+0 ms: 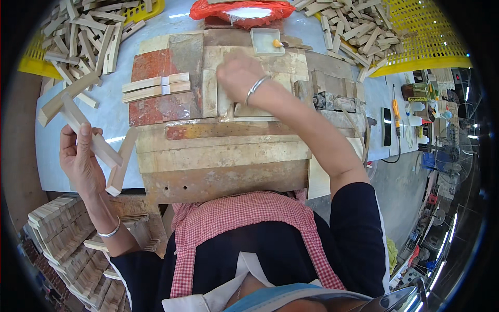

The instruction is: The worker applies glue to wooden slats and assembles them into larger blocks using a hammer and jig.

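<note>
My left hand [78, 156] is raised at the left of the bench and grips two or three pale wooden strips [96, 143] that cross each other. My right hand [240, 75] reaches forward over the worn wooden jig [223, 156] and presses flat on pale wood pieces [260, 106] set into it; whether its fingers hold anything is hidden. Two joined wooden strips [156, 87] lie on the jig's red plate [161, 104], left of my right hand. A small white tray with a brush [266, 41] sits just beyond that hand.
Yellow baskets heaped with wooden strips stand at the back left [78, 36] and back right [395, 31]. A red plastic bag [241, 11] lies at the back. Stacked strips [67, 244] fill the floor at lower left. A metal clamp cylinder [335, 101] is fixed right of the jig.
</note>
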